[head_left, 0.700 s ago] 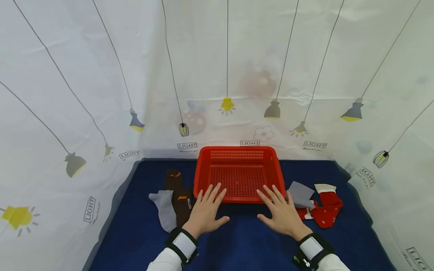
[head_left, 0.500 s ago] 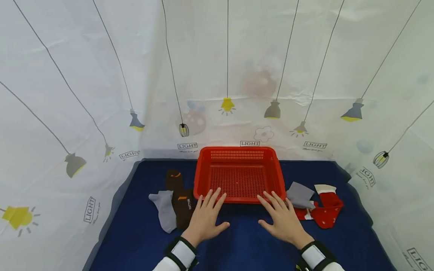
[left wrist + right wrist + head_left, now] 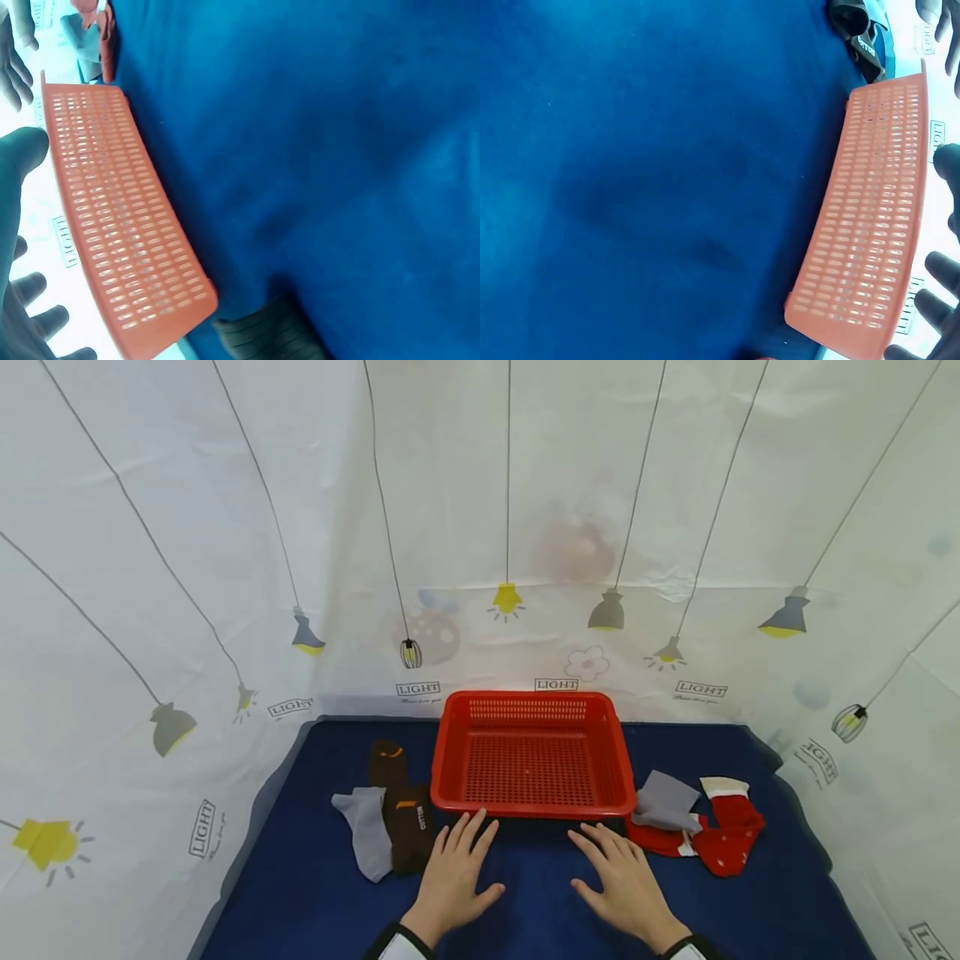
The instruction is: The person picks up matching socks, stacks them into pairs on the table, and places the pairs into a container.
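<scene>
"Red plastic basket [image 3: 532,811], back-ctr on the blue cloth [image 3: 536,902]. Far rim overlaps the white sheet [image 3: 465,535] in head view; gap there, can't tell. Hands?"

"Both at the near side! L hand [image 3: 452,872] by its L half, R hand [image 3: 626,885] by its R half, backs up, fingers spread well apart on each, thumbs pointing inward."

"Contact w/ the rim?"

"L fingertips reach the near edge in head view; touching or just short, can't tell. R fingertips sit a touch below it."

"Room btwn the hands?"

"Decent blue strip, thumb to thumb, running straight up to the basket's near edge."

"And the sides?"

"Tight! L side: brown socks [image 3: 411,839] just beside the basket, pale grey sock [image 3: 367,835] against them, then blue out to the cloth's edge."

"R side?"

"Also snug: darker grey cloth [image 3: 665,802] lying over part of the red socks [image 3: 727,839], right up by the near corner; touching, can't tell. Then a narrower blue margin to the R edge."
</scene>
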{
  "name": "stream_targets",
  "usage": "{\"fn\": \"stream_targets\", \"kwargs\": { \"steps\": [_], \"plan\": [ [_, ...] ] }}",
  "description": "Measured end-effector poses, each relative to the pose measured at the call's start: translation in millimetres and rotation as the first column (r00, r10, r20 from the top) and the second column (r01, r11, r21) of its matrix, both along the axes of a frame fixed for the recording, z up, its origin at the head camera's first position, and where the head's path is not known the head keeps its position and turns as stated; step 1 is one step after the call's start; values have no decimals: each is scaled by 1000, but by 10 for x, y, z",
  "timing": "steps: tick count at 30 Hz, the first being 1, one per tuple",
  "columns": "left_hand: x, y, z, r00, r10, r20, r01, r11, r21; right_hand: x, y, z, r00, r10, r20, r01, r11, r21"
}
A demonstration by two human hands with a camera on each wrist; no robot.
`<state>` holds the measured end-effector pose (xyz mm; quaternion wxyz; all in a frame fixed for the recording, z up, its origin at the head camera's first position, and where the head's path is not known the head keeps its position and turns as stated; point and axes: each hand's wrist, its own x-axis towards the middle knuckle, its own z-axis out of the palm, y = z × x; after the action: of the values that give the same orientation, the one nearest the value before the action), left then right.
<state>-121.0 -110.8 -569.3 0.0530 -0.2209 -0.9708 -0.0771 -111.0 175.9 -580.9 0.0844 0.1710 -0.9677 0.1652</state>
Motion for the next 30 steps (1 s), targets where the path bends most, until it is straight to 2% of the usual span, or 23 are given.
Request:
{"fn": "stream_targets", "kwargs": {
  "steps": [6,13,23,30],
  "plan": [
    [61,-26,-113,1000,20,-5,-20,1000,4,31,-71,-71,998,-18,65,17,1000,7],
    [86,-71,-178,999,43,27,-43,999,14,57,-139,-114,992,-9,128,9,1000,0],
    [106,-91,-261,998,61,27,-62,997,46,58,-215,-194,993,-10,114,11,1000,-12],
    [127,-154,-324,994,103,40,-106,991,79,76,-258,-226,990,-12,140,16,1000,-23]
  ]
}}
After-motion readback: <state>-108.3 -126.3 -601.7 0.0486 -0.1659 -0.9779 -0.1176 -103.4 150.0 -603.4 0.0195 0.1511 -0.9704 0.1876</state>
